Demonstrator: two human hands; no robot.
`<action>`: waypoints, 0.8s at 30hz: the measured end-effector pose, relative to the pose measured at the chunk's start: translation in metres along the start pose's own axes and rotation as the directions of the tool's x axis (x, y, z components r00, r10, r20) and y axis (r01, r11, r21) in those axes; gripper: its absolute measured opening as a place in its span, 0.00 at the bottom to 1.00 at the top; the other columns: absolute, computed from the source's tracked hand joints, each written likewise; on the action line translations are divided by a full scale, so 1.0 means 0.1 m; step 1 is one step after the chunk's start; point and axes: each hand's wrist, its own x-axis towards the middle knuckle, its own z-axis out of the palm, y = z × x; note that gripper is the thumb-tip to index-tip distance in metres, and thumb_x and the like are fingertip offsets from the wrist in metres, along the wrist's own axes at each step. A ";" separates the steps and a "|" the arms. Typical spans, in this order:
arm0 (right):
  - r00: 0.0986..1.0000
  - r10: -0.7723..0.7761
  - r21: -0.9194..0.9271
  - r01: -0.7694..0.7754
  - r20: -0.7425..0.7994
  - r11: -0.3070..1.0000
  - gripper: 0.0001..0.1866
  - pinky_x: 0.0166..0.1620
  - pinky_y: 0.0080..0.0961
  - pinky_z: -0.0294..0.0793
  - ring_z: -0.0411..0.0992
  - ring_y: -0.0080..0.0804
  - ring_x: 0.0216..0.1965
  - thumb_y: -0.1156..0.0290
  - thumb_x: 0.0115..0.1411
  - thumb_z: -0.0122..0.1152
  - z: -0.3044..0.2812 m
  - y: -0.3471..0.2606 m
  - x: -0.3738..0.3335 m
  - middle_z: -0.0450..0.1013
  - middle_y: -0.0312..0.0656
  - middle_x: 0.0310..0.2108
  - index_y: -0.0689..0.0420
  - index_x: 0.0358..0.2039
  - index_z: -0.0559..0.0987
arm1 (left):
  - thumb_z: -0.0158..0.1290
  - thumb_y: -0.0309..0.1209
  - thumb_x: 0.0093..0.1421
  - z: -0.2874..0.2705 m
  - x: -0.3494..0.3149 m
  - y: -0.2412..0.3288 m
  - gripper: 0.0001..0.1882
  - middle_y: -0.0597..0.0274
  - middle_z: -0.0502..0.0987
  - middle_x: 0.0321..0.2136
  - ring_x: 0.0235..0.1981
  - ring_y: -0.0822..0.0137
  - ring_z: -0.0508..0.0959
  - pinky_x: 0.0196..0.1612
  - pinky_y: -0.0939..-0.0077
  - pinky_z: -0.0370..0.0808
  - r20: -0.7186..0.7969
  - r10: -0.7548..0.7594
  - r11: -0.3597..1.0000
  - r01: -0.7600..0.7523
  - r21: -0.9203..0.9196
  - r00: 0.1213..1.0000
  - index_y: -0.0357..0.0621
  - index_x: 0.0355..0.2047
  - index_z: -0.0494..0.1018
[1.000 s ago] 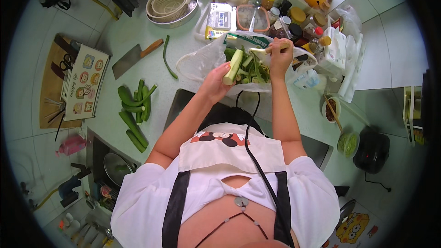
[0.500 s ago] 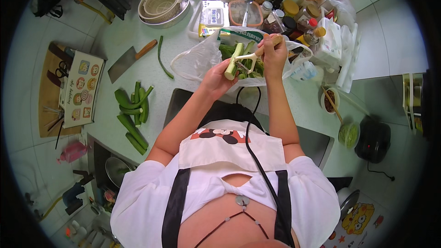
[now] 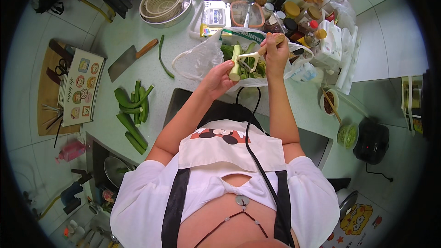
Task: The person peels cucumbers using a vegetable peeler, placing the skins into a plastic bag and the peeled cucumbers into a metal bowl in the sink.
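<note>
Since a second ago, the pale green stalk (image 3: 235,67) has turned to point straighter ahead.

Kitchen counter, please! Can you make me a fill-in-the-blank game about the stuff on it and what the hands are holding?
1. The left hand holds a pale stalk, and the right hand holds a ____.
2. In the picture, the cleaver lies to the ____ of the plastic bag.
3. The pile of vegetables near the cleaver is coloured ____.

Missing words: peeler; left; green.
</note>
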 end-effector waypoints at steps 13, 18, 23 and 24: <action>1.000 0.004 -0.027 -0.005 -0.008 1.000 0.09 0.25 0.14 0.64 0.64 0.18 0.20 0.67 0.55 0.54 -0.04 0.00 0.01 0.66 0.35 0.18 0.58 0.27 0.66 | 0.44 0.32 0.55 -0.02 0.00 0.09 0.22 0.65 0.68 0.41 0.39 0.75 0.68 0.43 0.80 0.66 0.285 -0.097 0.994 0.109 -0.028 0.954 0.42 0.50 0.59; 1.000 -0.004 -0.034 0.003 -0.010 0.999 0.09 0.23 0.12 0.61 0.62 0.17 0.19 0.67 0.55 0.54 -0.03 -0.01 0.03 0.66 0.34 0.18 0.57 0.28 0.66 | 0.46 0.33 0.52 -0.14 0.06 0.07 0.27 0.64 0.68 0.42 0.40 0.76 0.68 0.41 0.82 0.65 0.321 -0.133 0.991 0.132 0.027 0.938 0.41 0.53 0.57; 1.000 -0.009 -0.016 0.009 -0.013 1.000 0.09 0.25 0.14 0.64 0.64 0.17 0.20 0.68 0.55 0.53 -0.04 0.02 0.05 0.66 0.34 0.18 0.58 0.27 0.66 | 0.44 0.29 0.53 -0.01 0.02 0.12 0.26 0.60 0.68 0.43 0.41 0.74 0.69 0.43 0.81 0.67 0.273 -0.142 0.989 0.126 0.075 0.951 0.36 0.53 0.56; 1.000 -0.009 -0.026 0.009 -0.007 1.000 0.09 0.24 0.14 0.64 0.64 0.17 0.20 0.68 0.55 0.53 -0.04 0.00 0.05 0.66 0.34 0.18 0.58 0.27 0.66 | 0.44 0.28 0.53 0.03 0.00 0.13 0.26 0.59 0.68 0.43 0.41 0.74 0.69 0.43 0.80 0.67 0.241 -0.137 0.989 0.117 0.095 0.961 0.35 0.53 0.55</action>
